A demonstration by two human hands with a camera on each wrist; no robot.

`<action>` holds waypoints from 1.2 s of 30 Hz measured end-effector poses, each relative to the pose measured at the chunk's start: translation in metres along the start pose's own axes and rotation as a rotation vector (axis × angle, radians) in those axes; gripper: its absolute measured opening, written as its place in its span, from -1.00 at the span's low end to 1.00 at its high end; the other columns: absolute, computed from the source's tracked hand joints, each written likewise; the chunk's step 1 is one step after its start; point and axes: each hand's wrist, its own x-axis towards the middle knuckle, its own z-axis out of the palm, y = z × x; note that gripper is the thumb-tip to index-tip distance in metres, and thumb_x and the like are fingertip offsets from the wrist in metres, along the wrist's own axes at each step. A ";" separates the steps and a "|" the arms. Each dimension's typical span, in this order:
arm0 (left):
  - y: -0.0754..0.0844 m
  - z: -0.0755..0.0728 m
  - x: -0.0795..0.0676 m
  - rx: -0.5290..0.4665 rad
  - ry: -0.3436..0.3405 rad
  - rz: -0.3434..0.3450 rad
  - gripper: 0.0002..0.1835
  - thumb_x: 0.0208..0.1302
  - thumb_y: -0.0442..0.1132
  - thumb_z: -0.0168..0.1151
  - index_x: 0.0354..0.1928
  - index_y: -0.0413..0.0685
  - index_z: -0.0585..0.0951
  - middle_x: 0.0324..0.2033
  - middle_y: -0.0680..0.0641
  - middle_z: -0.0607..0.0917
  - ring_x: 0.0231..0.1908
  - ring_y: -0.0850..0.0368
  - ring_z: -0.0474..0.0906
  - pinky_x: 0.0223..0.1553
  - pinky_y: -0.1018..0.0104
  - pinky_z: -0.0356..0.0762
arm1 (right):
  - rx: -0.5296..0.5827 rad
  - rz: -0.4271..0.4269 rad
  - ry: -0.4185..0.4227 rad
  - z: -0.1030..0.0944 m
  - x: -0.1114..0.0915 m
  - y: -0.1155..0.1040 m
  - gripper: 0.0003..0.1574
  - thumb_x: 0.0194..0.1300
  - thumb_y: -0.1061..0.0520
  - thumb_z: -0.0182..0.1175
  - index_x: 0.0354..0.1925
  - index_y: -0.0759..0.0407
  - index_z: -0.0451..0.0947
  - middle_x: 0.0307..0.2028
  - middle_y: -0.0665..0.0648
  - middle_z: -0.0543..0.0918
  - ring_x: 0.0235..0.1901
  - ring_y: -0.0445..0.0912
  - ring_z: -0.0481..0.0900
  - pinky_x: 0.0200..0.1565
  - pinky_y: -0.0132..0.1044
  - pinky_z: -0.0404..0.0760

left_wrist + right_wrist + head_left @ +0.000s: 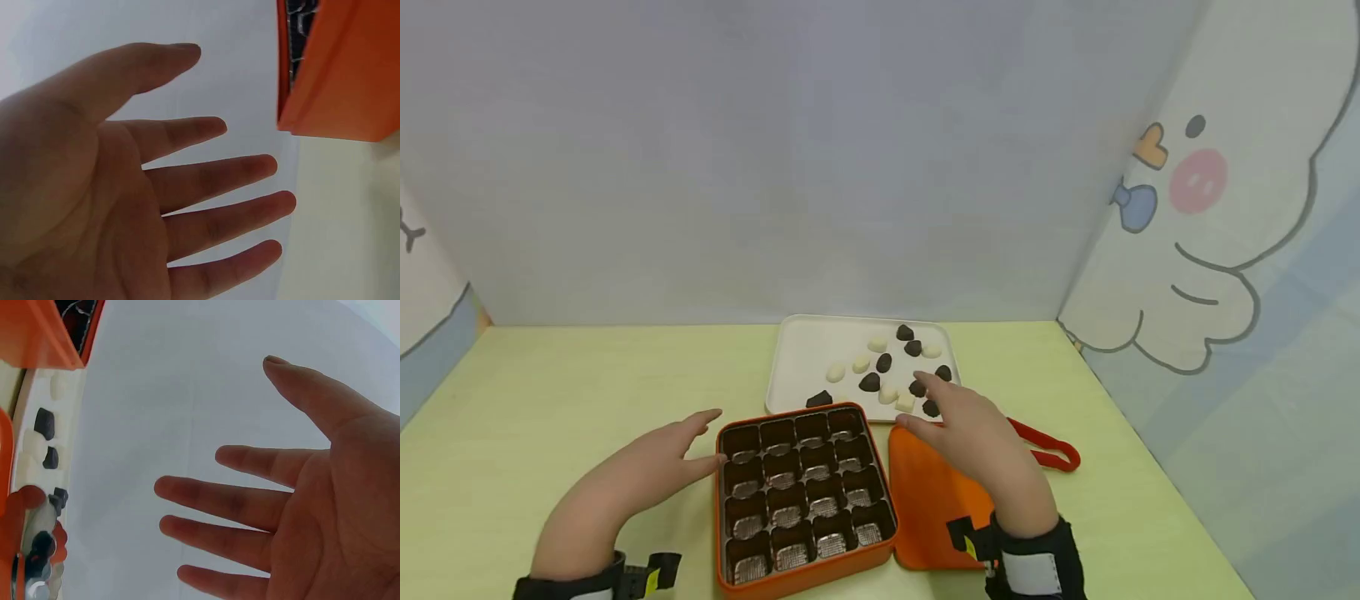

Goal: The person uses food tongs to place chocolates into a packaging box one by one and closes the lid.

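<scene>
An orange square box [805, 579] holds a dark brown tray [786, 500] split into rows of small square compartments, each with a shiny bottom. Just left of the box my left hand [658, 462] hovers with straight, spread fingers; the left wrist view shows its bare palm [81, 200] facing the camera. My right hand [973, 437] hangs over an orange flat lid [932, 512], to the right of the box. Its fingers are spread too, and the palm [337, 512] is bare in the right wrist view.
Behind the box lies a white tray [805, 350] with several dark and cream chocolate-like pieces [869, 382]. Red-handled tongs [1063, 454] lie right of the lid, partly hidden by my right hand. A pale wall [737, 167] closes off the yellow-green table [625, 375].
</scene>
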 end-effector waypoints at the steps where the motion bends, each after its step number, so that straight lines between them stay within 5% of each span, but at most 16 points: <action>1: -0.003 0.003 0.003 -0.025 -0.009 0.012 -0.23 0.21 0.14 0.05 0.31 -0.14 0.09 0.17 -0.38 0.30 0.06 -0.31 0.29 -0.04 -0.22 0.37 | 0.003 0.012 0.001 -0.001 -0.002 0.004 -0.16 0.15 -0.37 0.04 0.29 -0.09 0.12 0.03 0.03 0.50 -0.03 -0.05 0.43 -0.02 -0.03 0.48; 8: -0.019 0.020 0.018 -0.171 -0.023 0.088 -0.20 0.16 0.09 0.14 0.32 -0.12 0.07 0.22 -0.34 0.25 0.07 -0.30 0.28 -0.04 -0.25 0.38 | -0.088 0.012 -0.001 0.003 -0.011 0.042 -0.26 0.16 -0.30 0.09 0.27 -0.29 0.14 -0.02 -0.01 0.53 -0.15 -0.10 0.47 -0.14 -0.08 0.53; 17: -0.039 0.033 0.018 -0.337 -0.011 0.141 -0.25 0.17 -0.02 0.17 0.33 0.07 0.05 0.18 -0.23 0.33 0.13 -0.23 0.22 -0.01 -0.28 0.32 | -0.229 -0.090 0.102 0.012 -0.021 0.114 -0.52 0.11 -0.10 0.21 -0.08 0.15 0.42 -0.20 0.10 0.52 -0.29 -0.06 0.43 -0.22 -0.11 0.55; 23: -0.049 0.043 0.021 -0.488 -0.017 0.188 -0.30 0.19 -0.05 0.16 0.32 0.18 0.09 0.17 -0.17 0.35 0.16 -0.17 0.19 0.04 -0.26 0.29 | -0.133 -0.047 0.066 0.021 -0.017 0.149 -0.30 0.04 -0.04 0.21 0.11 0.19 0.26 0.00 0.19 0.42 -0.12 -0.01 0.38 -0.06 -0.01 0.50; 31: -0.065 0.059 0.031 -0.764 -0.062 0.351 -0.32 0.23 -0.28 0.11 0.34 0.10 0.06 0.25 -0.18 0.24 0.22 0.01 0.13 0.07 0.44 0.28 | -0.098 0.001 -0.069 0.032 -0.013 0.172 -0.13 0.10 -0.01 0.13 0.29 0.22 0.03 0.17 0.25 0.28 0.11 0.09 0.24 0.13 0.08 0.32; 36: -0.067 0.062 0.033 -0.795 -0.053 0.355 -0.35 0.23 -0.30 0.11 0.33 0.10 0.11 0.25 -0.19 0.25 0.22 0.03 0.12 0.09 0.47 0.24 | -0.109 -0.019 -0.117 0.030 -0.008 0.178 -0.14 0.14 0.02 0.18 0.28 0.29 0.05 0.12 0.30 0.34 0.06 0.11 0.30 0.11 0.07 0.36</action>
